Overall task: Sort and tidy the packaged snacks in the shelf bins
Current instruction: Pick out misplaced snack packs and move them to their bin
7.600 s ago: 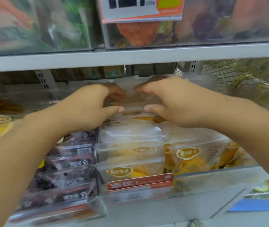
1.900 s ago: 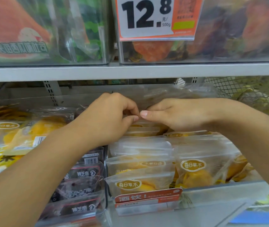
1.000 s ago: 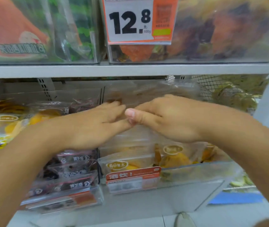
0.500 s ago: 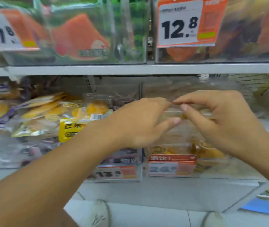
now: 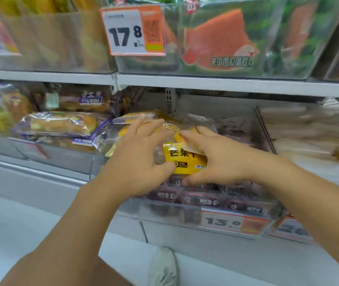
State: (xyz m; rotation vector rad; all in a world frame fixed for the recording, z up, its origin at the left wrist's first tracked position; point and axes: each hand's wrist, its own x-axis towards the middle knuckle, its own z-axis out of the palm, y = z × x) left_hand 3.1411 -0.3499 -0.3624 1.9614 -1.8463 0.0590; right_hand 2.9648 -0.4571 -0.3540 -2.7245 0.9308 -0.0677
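Yellow-labelled mango packet (image 5: 185, 159) sits between both hands above the dark snack packs (image 5: 203, 200) in the clear bin (image 5: 164, 213), the left hand (image 5: 137, 162) and right hand (image 5: 218, 159) curling fingers around its edges.

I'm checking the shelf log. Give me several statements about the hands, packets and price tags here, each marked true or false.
1. Both hands are on the yellow-labelled packet. True: the left hand and right hand grip it from either side.
2. The packet sits over a bin of dark packets. True.
3. The price tag on the upper shelf reads 12.8. False: it reads 17.8.
4. The lower bin's price tag reads 13.8. True.
5. The right hand hangs idle below the shelf. False: it holds the packet.
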